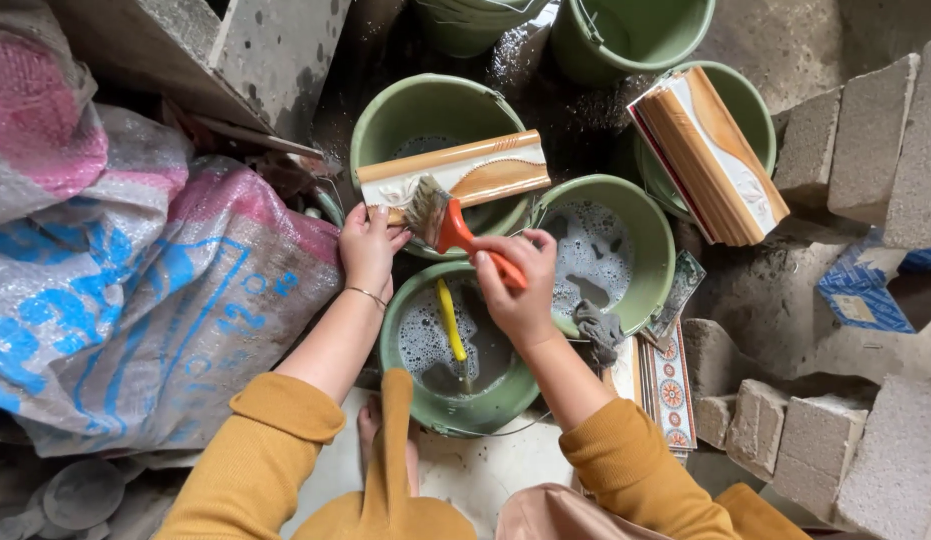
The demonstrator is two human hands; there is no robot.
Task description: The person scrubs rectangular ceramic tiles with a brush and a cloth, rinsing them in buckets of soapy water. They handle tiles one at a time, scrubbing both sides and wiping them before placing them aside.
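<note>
My left hand holds the near end of a long cream-and-orange border tile that lies across the rim of a green bucket. My right hand grips the orange handle of a paintbrush, whose bristles touch the tile's lower edge. Below both hands stands a green bucket of soapy water with a yellow-handled tool in it. Mustard sleeves cover both arms.
A third green bucket with foamy water and a grey rag on its rim stands right. A stack of border tiles rests on another bucket. Grey concrete blocks line the right; woven plastic sacks lie left. Patterned tiles lean nearby.
</note>
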